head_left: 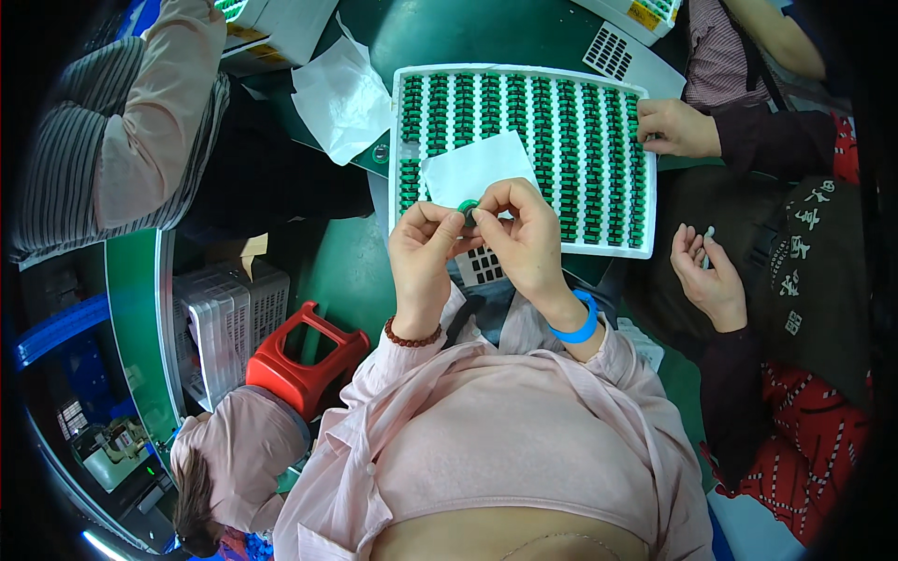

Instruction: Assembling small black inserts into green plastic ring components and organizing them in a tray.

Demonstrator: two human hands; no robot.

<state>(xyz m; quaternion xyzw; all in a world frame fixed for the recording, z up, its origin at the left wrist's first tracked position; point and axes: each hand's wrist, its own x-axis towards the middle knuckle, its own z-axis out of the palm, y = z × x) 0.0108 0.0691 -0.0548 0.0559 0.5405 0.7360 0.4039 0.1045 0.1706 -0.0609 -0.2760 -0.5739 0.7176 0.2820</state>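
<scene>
Between the fingertips of both hands is a small round green part with a dark middle (469,211). My left hand (424,254) pinches it from one side, thumb against fingers. My right hand (526,245) pinches it from the other, with the fingers hiding part of it. Just beyond them lies a white foam tray (524,69) filled with rows of green-and-black parts (569,159). A blank white paper (482,166) rests over some rows. Below my wrists, a sheet with black rectangular stickers (483,266) partly shows.
A co-worker's hand (675,128) touches the tray's right edge; their other hand (708,279) holds a small pale item. Crumpled white paper (344,93) lies back left. A red stool (309,360) and plastic crate (229,313) stand left. Another sticker sheet (610,51) lies back right.
</scene>
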